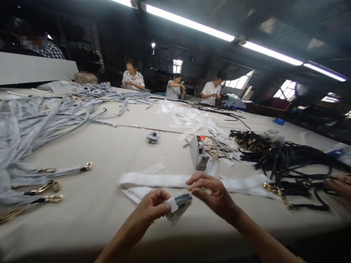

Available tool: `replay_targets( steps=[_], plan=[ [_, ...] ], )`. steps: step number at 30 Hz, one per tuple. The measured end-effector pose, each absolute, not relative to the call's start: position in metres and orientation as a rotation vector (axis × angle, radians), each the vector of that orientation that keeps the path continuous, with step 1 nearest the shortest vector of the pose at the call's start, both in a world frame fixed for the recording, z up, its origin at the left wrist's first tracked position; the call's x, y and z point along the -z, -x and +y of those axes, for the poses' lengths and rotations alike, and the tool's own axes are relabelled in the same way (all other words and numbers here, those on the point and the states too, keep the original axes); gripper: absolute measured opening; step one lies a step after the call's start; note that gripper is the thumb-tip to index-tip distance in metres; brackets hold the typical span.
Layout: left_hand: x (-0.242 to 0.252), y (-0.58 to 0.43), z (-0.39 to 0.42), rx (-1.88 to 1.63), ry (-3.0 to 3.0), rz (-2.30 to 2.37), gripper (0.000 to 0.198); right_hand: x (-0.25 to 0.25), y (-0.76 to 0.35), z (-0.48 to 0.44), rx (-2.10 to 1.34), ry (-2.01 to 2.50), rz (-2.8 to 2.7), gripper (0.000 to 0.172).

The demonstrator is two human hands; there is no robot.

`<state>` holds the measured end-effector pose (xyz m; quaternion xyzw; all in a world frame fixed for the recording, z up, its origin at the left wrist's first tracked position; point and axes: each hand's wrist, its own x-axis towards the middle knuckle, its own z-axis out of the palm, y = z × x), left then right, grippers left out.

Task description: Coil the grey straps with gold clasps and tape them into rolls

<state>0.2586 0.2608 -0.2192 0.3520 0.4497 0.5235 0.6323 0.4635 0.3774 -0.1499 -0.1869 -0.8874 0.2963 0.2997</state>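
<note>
My left hand [156, 208] grips a coiled strap [183, 199] in clear plastic, with a white paper band [172, 205] pinched under the thumb. My right hand [212, 193] is at the coil's right end, fingers loosely bent and apart; whether a fingertip touches the coil is unclear. Behind both hands a white strip of material [161, 180] lies across the table. A tape dispenser [197, 153] stands farther back, and left of it sits another coiled strap, wrapped in plastic [153, 137].
Plastic-sleeved straps with gold clips [52, 120] cover the left side. Black straps [296, 157] are heaped at right, near another person's hand [341, 188]. Paper slips [223, 146] and clear plastic bags [178, 111] lie beyond the dispenser. Several people are at the far edge.
</note>
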Motion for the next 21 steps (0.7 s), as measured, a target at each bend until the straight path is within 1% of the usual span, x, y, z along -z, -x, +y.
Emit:
replay_targets(
  steps=[4,5,7,9,13,17,21],
  plan=[
    [0.222,-0.253,0.264,-1.277,-0.692,1.171,0.034,0.150,-0.488,0.442,-0.637,1.210,-1.879,0.031],
    [0.224,-0.253,0.265,-1.305,-0.654,1.181,0.037,0.153,-0.491,0.460,-0.615,1.328,-1.798,0.032],
    [0.231,-0.255,0.268,-1.382,-0.581,1.163,0.041,0.164,-0.495,0.491,-0.669,1.470,-1.726,0.029],
    [0.237,-0.257,0.270,-1.437,-0.525,1.138,0.042,0.178,-0.492,0.514,-0.803,1.542,-1.708,0.025],
    [0.243,-0.255,0.271,-1.469,-0.490,1.090,0.039,0.201,-0.482,0.534,-1.029,1.640,-1.576,0.025],
    [0.244,-0.250,0.269,-1.479,-0.433,1.053,0.039,0.208,-0.475,0.544,-1.084,1.658,-1.445,0.024],
    [0.248,-0.249,0.269,-1.489,-0.441,1.029,0.037,0.210,-0.468,0.548,-1.054,1.598,-1.361,0.024]
  ],
)
